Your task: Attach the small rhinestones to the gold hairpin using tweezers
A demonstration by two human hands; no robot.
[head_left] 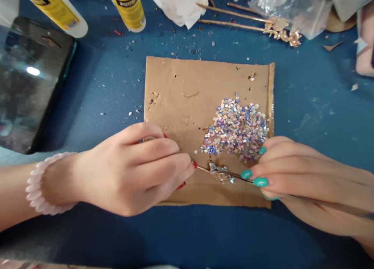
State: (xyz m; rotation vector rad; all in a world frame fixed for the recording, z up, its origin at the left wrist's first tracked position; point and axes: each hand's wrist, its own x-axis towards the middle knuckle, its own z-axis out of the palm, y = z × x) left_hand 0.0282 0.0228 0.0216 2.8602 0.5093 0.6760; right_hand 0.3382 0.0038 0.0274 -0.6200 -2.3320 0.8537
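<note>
My left hand (137, 167) is closed around the thin gold stem of a hairpin (221, 174). The hairpin's ornamental end, partly covered with small shiny chips, lies over the lower part of a cardboard piece (175, 89). In my right hand (306, 179) is a pair of dark metal tweezers (237, 176), pinched between thumb and fingers. Its tips touch or nearly touch the ornament; I cannot tell whether a chip is between them. Just above lies a pile of multicoloured chips (238, 126), close to my right fingers.
A dark phone (32, 82) rests at the left. Two glue bottles (130, 9) and crumpled white tissue (181, 4) are along the back. More gold hairpins (282, 29) lie by a clear plastic bag (292, 7) at back right. Small scraps dot the blue table (117, 89).
</note>
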